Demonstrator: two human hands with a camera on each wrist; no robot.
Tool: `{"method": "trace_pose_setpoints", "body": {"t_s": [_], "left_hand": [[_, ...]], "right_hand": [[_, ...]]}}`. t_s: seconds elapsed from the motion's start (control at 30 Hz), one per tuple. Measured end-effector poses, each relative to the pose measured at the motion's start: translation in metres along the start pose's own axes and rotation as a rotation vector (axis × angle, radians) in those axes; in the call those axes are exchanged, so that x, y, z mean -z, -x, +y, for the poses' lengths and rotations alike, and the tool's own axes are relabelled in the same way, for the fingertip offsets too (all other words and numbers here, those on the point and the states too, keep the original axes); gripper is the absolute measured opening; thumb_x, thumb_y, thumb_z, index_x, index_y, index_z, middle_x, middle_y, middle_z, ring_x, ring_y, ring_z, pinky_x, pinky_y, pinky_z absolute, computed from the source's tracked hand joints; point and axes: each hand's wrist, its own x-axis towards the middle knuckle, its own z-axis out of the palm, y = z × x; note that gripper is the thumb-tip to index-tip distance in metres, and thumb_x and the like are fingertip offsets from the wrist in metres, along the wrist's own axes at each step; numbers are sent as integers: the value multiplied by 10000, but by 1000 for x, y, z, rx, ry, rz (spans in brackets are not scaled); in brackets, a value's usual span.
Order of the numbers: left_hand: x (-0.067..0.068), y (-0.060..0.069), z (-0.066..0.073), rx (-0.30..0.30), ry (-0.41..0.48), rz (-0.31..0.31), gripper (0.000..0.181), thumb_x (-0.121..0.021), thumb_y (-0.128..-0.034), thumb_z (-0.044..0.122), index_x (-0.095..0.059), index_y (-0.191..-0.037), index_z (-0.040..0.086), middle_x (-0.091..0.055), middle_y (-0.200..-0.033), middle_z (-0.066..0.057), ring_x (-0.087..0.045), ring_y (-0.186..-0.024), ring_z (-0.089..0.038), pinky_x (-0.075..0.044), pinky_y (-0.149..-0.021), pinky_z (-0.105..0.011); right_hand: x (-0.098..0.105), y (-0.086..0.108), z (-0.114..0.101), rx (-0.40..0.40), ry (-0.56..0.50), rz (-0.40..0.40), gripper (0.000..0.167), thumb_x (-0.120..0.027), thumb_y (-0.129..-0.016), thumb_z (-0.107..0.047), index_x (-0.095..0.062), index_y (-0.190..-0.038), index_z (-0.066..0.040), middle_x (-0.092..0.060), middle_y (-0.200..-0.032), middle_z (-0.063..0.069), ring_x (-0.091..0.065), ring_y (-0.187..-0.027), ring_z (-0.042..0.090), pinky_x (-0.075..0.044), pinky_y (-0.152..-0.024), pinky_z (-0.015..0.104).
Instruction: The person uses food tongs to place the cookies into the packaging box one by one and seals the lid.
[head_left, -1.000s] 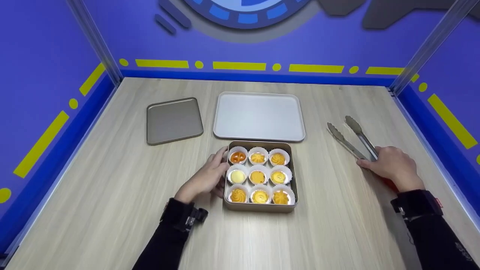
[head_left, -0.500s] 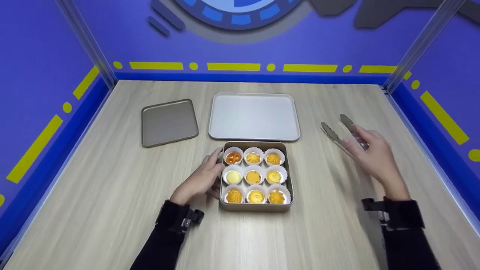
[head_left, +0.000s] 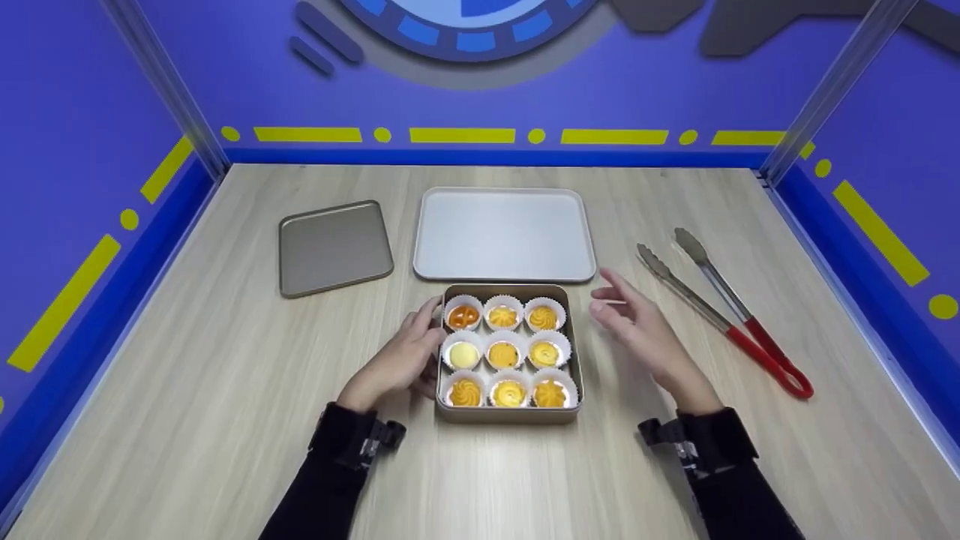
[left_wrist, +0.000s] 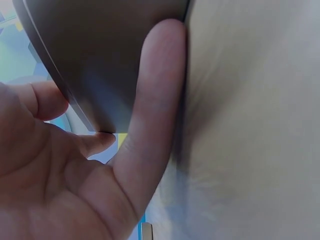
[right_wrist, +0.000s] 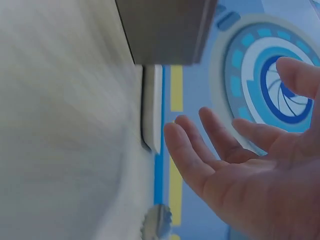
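Observation:
A square brown tin holds several cookies in white paper cups. My left hand rests against the tin's left side. In the left wrist view, its fingers lie along the tin wall, one down by the tabletop. To the right of the tin hovers my right hand, holding nothing, its fingers loosely extended and apart from the wall. The right wrist view shows these fingers below the tin's corner in the picture. Metal tongs with red handles lie spread on the table, farther right.
Behind the tin lies a white rectangular tray. A flat brown lid is at the back left. Blue walls with yellow marks enclose the wooden table at the back and sides.
My right hand has let go of the tongs and moved left to beside the tin; the tongs stay on the table. My left hand keeps its place on the tin. The head view has shifted slightly.

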Motion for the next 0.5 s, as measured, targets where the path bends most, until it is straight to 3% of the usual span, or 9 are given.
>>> {"method": "trace_pose_setpoints", "body": {"t_s": [0.07,0.13,0.23,0.43,0.5], "left_hand": [[-1,-1,0,15,23,-10,698,-448,-1087,284,-159,-1722,305,-389,-1532,-155,-619,-863,-366,-627,-515,-450],[-1,-1,0,10,9,-8,695,-444,-1089,288,-158,-1722,302,-394,-1527,-158,-614,-867,-342,-623,-505,-436],[-1,-1,1,13,-8,-4,693,-443,-1091,296,-157,-1722,303,-401,-1520,-155,-619,-912,-364,-625,-510,-436],[-1,0,1,-14,-90,29,682,-449,-1091,310,-187,-1720,275,-448,-1489,-149,-576,-1182,-408,-633,-582,-401],[0,0,1,-15,-78,26,684,-459,-1087,304,-198,-1718,276,-454,-1473,-154,-608,-1110,-398,-635,-576,-406]], "right_hand": [[-5,1,2,6,-45,-12,717,-623,-1078,-340,-307,-1686,-132,-562,-1488,209,-588,-1327,361,-549,-1046,423],[-9,2,3,15,-81,-15,694,-627,-1078,-304,-328,-1676,-115,-555,-1495,210,-590,-1327,364,-568,-1035,431],[-16,4,5,17,-127,-21,656,-633,-1074,-274,-375,-1654,-109,-541,-1515,200,-590,-1332,367,-567,-1046,425],[-29,5,8,16,-168,-54,619,-626,-1077,-236,-404,-1636,-92,-514,-1538,213,-566,-1365,385,-544,-1084,385],[-31,5,8,16,-178,-54,615,-627,-1074,-220,-409,-1633,-86,-514,-1534,215,-567,-1362,388,-545,-1085,393]]}}
